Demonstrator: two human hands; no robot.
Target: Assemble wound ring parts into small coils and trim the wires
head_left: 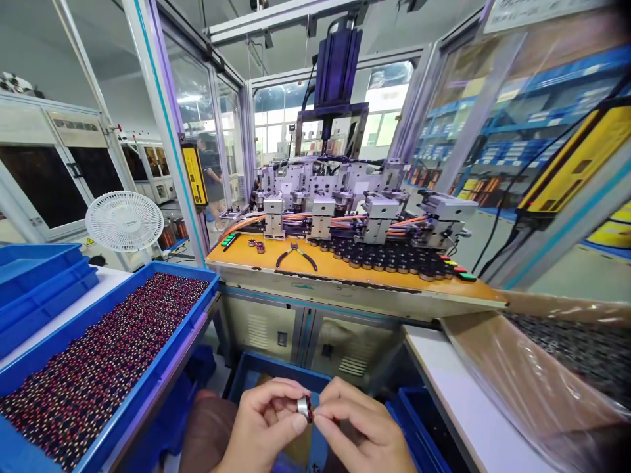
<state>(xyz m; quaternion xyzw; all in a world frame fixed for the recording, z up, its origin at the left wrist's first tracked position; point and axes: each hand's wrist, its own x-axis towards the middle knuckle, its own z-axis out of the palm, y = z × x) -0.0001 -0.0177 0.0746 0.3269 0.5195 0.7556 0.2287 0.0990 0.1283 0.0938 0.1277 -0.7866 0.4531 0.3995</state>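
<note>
My left hand [269,420] pinches a small round part [303,408] between thumb and fingers, low in the middle of the head view. The part has a silvery metal rim, with dark and red material on its right side. My right hand [362,424] is beside it, its thumb and fingertips pressed together at the part's right side. Whether the right fingertips hold a piece of it is too small to tell. Both hands are above a blue bin [246,368] between my legs.
A long blue tray [211,279] of small red-and-black parts lies left. Ahead, an orange bench [236,259] carries pliers [296,253], rows of black round parts [394,256] and a machine [323,213]. A plastic-lined box [493,335] stands right. A person [210,167] is behind glass.
</note>
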